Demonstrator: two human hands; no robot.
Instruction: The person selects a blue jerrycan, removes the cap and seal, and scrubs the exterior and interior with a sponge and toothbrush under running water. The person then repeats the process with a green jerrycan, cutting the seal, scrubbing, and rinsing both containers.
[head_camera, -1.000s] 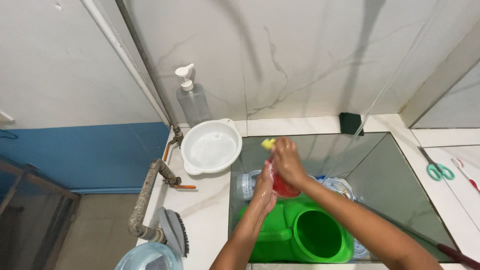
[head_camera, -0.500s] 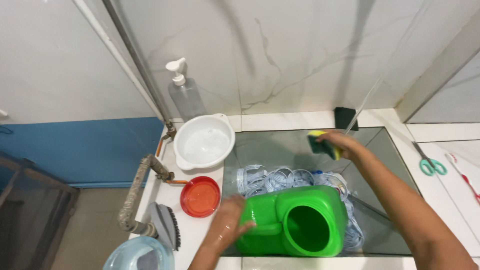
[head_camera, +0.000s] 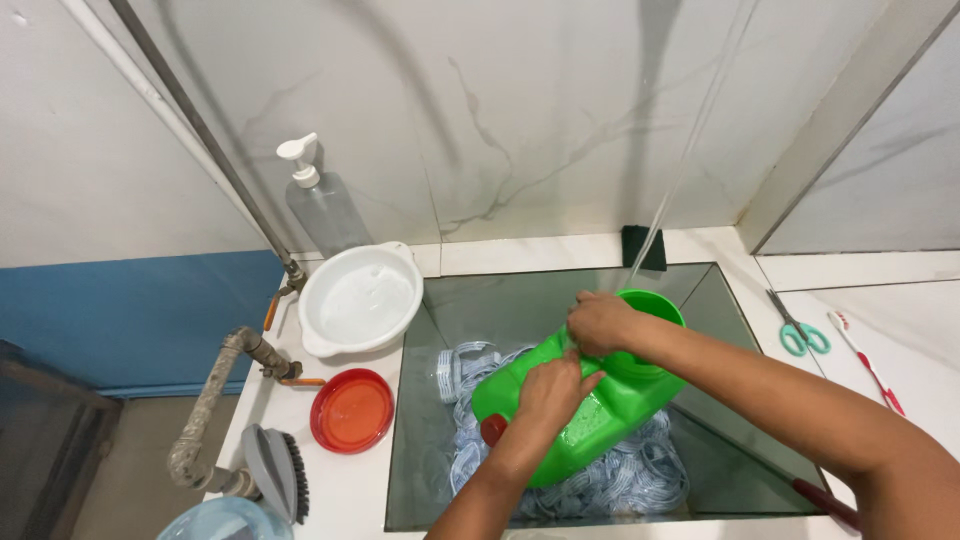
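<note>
A large green plastic jug (head_camera: 600, 415) lies tilted in the sink (head_camera: 500, 300), its wide round mouth at the upper right under a thin stream of water (head_camera: 675, 190). My left hand (head_camera: 552, 393) presses on the jug's side. My right hand (head_camera: 600, 324) grips it near the rim of the mouth. Under the jug lies a crumpled blue and white cloth (head_camera: 630, 470).
On the counter to the left are a red lid (head_camera: 352, 410), a white basin (head_camera: 358, 298), a clear pump bottle (head_camera: 322, 205), a grey scrub brush (head_camera: 275, 483) and a pipe with valves (head_camera: 220, 390). A dark sponge (head_camera: 642, 248) sits at the back edge. Green scissors (head_camera: 795, 330) and a toothbrush (head_camera: 865, 360) lie at the right.
The red lid went from my hands onto the left counter. My right hand left the sponge at the back edge. Both hands now hold the green jug, turned with its mouth under the water.
</note>
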